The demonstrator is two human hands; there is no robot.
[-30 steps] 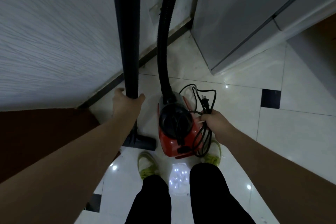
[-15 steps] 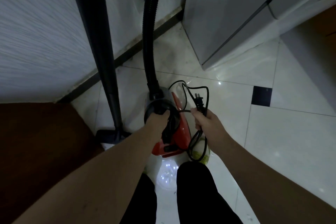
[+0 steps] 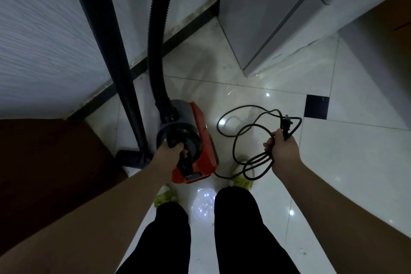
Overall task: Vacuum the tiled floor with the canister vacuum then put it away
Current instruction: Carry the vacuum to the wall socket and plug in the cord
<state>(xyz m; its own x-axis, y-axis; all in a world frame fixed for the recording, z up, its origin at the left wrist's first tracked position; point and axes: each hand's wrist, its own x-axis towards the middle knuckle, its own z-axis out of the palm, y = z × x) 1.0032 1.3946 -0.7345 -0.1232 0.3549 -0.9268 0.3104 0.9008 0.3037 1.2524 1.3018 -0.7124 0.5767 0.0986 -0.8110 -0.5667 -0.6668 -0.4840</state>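
Left hand [image 3: 172, 152] wrapped round handle of canister [image 3: 195, 140], just right of the wand [image 3: 124, 95]. Right hand [image 3: 281, 149] fisted on coiled cord [image 3: 249, 158]. Lift straight; trailing loop probably snags feet.

Left hand: my left hand [image 3: 170, 155] is wrapped around the black carry handle [image 3: 178, 143] on top of the red canister vacuum [image 3: 201, 140].
Right hand: my right hand [image 3: 282, 151] is closed on the coiled black power cord [image 3: 249, 138], well right of the canister; the plug [image 3: 285, 124] sticks up just above my knuckles.
Cord: loops hang below my right hand, over my yellow-green shoe [image 3: 241, 181]; one strand runs back to the canister's rear.
Hose: the ribbed black hose [image 3: 156, 46] rises from the canister, above my left hand.
Wand: the black wand [image 3: 115, 51] stands left of the hose, its floor head [image 3: 131, 158] just left of my left wrist.
Canister: probably resting on the white tiled floor [image 3: 333, 162], though I cannot be sure.
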